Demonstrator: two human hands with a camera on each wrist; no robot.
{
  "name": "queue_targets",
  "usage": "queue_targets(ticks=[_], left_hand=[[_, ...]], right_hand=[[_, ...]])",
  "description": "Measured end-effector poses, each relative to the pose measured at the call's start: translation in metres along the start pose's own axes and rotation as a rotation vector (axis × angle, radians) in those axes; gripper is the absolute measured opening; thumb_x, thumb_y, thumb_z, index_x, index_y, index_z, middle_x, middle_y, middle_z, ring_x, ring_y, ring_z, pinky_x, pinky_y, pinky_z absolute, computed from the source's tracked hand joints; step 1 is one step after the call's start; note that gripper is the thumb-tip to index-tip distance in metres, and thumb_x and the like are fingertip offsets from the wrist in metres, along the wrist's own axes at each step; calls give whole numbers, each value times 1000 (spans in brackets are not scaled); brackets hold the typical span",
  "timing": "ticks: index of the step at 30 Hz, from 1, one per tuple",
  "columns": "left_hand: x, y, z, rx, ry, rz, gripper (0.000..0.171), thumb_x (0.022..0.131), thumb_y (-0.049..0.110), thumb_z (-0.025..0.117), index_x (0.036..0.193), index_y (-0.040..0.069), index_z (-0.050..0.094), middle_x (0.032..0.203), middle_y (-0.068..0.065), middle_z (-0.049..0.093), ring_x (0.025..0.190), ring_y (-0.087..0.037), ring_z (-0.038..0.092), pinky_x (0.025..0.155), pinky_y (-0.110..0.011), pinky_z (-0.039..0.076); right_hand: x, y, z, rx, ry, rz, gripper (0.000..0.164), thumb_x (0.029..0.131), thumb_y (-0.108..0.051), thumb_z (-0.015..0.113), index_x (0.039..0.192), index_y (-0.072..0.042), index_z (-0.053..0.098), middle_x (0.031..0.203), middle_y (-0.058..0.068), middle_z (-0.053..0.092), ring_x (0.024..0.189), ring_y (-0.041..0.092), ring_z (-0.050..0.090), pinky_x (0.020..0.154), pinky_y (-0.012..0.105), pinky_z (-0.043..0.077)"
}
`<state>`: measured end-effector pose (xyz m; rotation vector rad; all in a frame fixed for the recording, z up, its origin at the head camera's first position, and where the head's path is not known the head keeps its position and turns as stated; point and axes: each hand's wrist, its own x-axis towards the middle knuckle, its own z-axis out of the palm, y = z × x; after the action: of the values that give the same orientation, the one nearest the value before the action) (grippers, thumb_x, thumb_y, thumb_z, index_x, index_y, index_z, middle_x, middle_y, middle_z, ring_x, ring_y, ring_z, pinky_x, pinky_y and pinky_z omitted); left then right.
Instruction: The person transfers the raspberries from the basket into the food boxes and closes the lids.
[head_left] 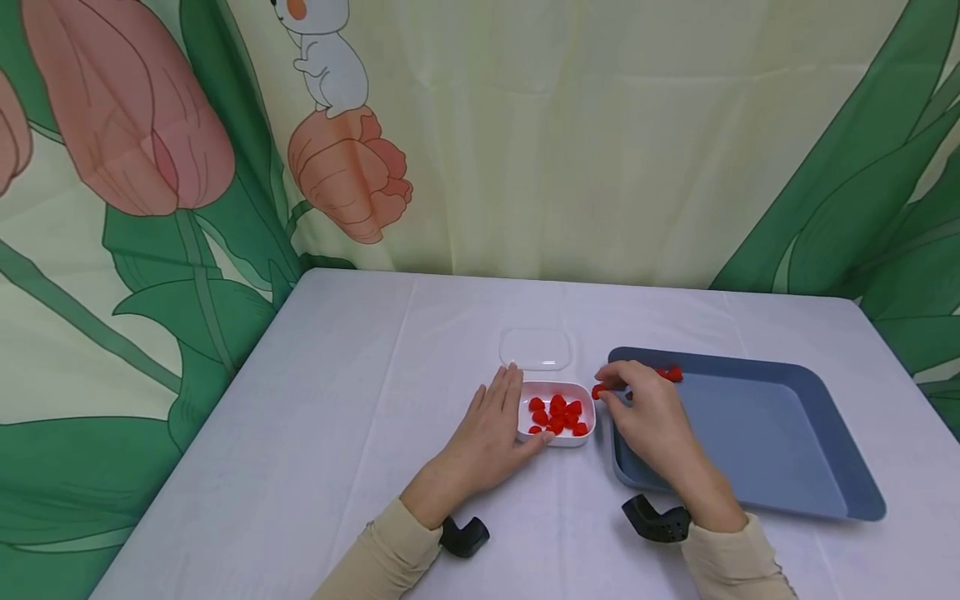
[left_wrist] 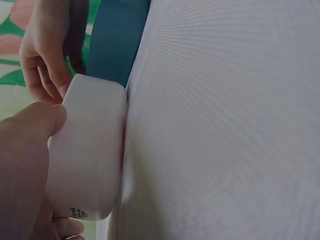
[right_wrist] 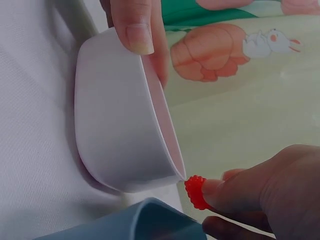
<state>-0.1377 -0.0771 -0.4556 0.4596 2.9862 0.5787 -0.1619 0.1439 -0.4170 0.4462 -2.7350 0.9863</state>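
Observation:
A small white box [head_left: 557, 440] with rounded corners stands upright on the table, with several red raspberries [head_left: 557, 410] inside. My left hand [head_left: 483, 437] lies along its left side, fingers straight, the thumb [right_wrist: 137, 35] resting over the near rim. Between thumb and fingertips, my right hand [head_left: 656, 412] pinches one bumpy red raspberry [right_wrist: 196, 192] just outside the box's right rim. That hand is above the left edge of a blue-grey tray [head_left: 757, 442]. More red raspberries [head_left: 673, 374] lie in the tray's far left corner, partly hidden behind the right hand.
A clear plastic lid [head_left: 536, 348] lies flat on the table behind the box. White cloth covers the table [head_left: 300, 467]. Behind it hangs a printed curtain [head_left: 600, 150] with tulips and a rabbit. Both wrists carry black devices [head_left: 465, 537].

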Motion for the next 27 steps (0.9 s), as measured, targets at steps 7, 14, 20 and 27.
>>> queue_targets(ticks=[7, 14, 20, 27], left_hand=[[1, -1, 0, -6, 1, -3, 97, 89, 56, 61, 159, 7, 13, 166, -10, 18, 155, -28, 15, 122, -54, 24], [1, -1, 1, -6, 22, 7, 98, 89, 56, 61, 159, 6, 14, 166, -11, 20, 155, -29, 16, 121, -54, 25], [1, -1, 1, -4, 27, 17, 96, 90, 55, 61, 158, 5, 15, 165, -11, 21, 154, -29, 17, 121, -54, 26], [1, 0, 1, -4, 26, 20, 97, 89, 55, 62, 158, 5, 15, 165, -12, 21, 154, -30, 18, 121, -54, 26]], right_hand=[[1, 0, 0, 8, 15, -30, 32, 79, 2, 78, 109, -2, 68, 101, 14, 71, 91, 28, 66, 80, 50, 60], [0, -2, 4, 20, -5, -43, 33, 80, -2, 79, 111, -4, 68, 104, 12, 70, 93, 26, 67, 80, 49, 60], [-1, -5, 10, 16, -28, -80, 33, 80, 0, 78, 110, -4, 69, 105, 11, 70, 96, 26, 65, 79, 45, 61], [0, -5, 9, 16, -7, -105, 35, 78, 2, 79, 111, -4, 69, 104, 11, 71, 96, 27, 65, 77, 45, 61]])
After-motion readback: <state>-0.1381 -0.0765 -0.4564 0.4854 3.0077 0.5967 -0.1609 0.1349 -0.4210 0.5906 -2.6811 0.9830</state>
